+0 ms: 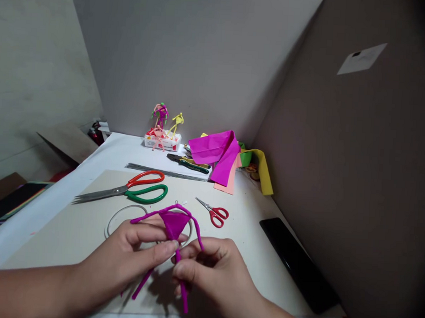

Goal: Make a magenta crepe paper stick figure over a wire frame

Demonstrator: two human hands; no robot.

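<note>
A magenta paper-wrapped wire figure (174, 223) is held up between my two hands, with arms, a triangular torso and two legs; a small bare wire loop shows at its top. My left hand (136, 250) pinches it at the waist, thumb in front. Lower down, my right hand (207, 268) is closed on one leg between thumb and fingers. Behind the figure lies a ring of grey wire (115, 215), partly hidden by my left hand. Small red-handled scissors (215, 213) rest just beyond my right hand. Farther left are large scissors (125, 190) with red and green handles.
Pliers (191, 163) and a bundle of thin wires (162, 171) lie across the back. Magenta crepe paper (220, 152) overlaps peach, green and yellow strips (263, 171). Several finished figures (160, 112) stand on and against a small box (172, 141). A black slab (296, 263) lies right.
</note>
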